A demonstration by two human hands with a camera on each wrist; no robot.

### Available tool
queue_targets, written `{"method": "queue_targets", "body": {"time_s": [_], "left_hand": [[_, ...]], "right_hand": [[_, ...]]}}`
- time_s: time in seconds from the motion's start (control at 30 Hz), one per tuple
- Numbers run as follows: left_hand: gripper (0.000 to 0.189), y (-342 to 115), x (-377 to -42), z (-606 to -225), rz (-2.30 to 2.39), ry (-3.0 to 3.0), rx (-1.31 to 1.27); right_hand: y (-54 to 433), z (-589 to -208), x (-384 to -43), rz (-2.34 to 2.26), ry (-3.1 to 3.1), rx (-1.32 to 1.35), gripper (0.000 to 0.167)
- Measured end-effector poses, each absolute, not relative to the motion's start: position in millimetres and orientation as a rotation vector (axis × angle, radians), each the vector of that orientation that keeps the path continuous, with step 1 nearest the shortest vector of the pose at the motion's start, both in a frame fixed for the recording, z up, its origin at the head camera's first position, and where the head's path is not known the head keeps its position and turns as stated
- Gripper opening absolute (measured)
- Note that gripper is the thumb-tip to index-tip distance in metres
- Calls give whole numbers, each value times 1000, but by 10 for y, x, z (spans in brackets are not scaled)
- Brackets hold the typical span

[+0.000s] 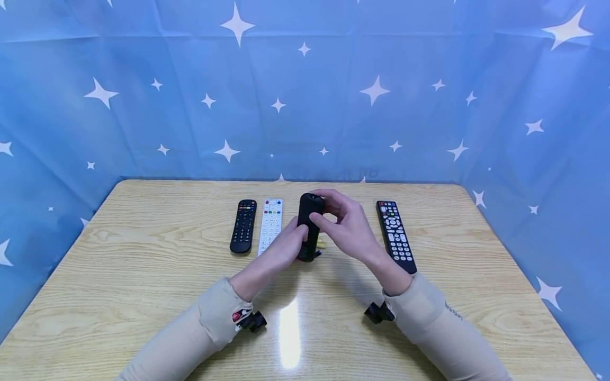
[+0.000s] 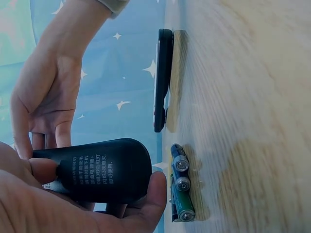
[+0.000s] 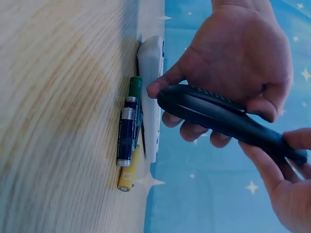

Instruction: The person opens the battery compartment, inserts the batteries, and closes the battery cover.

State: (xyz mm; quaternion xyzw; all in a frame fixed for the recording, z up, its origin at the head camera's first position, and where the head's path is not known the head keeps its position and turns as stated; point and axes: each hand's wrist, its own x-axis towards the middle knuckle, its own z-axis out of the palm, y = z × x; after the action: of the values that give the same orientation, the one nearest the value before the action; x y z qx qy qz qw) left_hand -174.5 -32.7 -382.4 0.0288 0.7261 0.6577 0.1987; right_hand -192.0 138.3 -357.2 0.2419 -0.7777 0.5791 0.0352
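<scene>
A black remote control [image 1: 310, 203] is held up over the table, its buttonless back towards the head camera. My left hand [image 1: 284, 246] grips its lower part, thumb laid across the back. My right hand [image 1: 350, 233] pinches the upper end, with its thumb on the back and its fingers curled behind. White printed text shows on the back of the remote [image 2: 104, 167] in the left wrist view. Below the hands lie loose batteries, among them a green battery [image 2: 184, 204], a dark blue battery [image 3: 125, 141] and a yellow battery [image 3: 127, 178].
To the left on the wooden table [image 1: 143, 275] lie a black remote [image 1: 243, 226] and a white remote [image 1: 271, 222], side by side. Another black remote with white buttons [image 1: 396, 233] lies right of my right hand. A blue star-patterned curtain [image 1: 305, 106] rises behind the table.
</scene>
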Motion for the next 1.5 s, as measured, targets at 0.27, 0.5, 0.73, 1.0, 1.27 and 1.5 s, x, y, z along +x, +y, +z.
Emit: {"method": "queue_targets", "body": {"time_s": [0.27, 0.5, 0.73, 1.0, 1.27, 1.5], "left_hand": [[33, -338, -1692, -3817, 1790, 2170, 111], [27, -342, -1648, -3818, 1762, 2362, 213], [27, -346, -1633, -3867, 1837, 2419, 292], [26, -383, -1594, -3896, 1781, 2632, 481], [33, -418, -1585, -3911, 1688, 2810, 659], [28, -432, -1587, -3888, 1668, 2820, 687]], "right_hand": [[1423, -3572, -1957, 1896, -2367, 704, 39], [1452, -3570, -1984, 2004, -2341, 645, 42], [1472, -3559, -2013, 2018, -2323, 598, 42], [1538, -3531, -2042, 2026, -2342, 510, 44], [1569, -3504, -2055, 2084, -2308, 446, 45], [1570, -3527, -2058, 2091, -2299, 438, 45]]}}
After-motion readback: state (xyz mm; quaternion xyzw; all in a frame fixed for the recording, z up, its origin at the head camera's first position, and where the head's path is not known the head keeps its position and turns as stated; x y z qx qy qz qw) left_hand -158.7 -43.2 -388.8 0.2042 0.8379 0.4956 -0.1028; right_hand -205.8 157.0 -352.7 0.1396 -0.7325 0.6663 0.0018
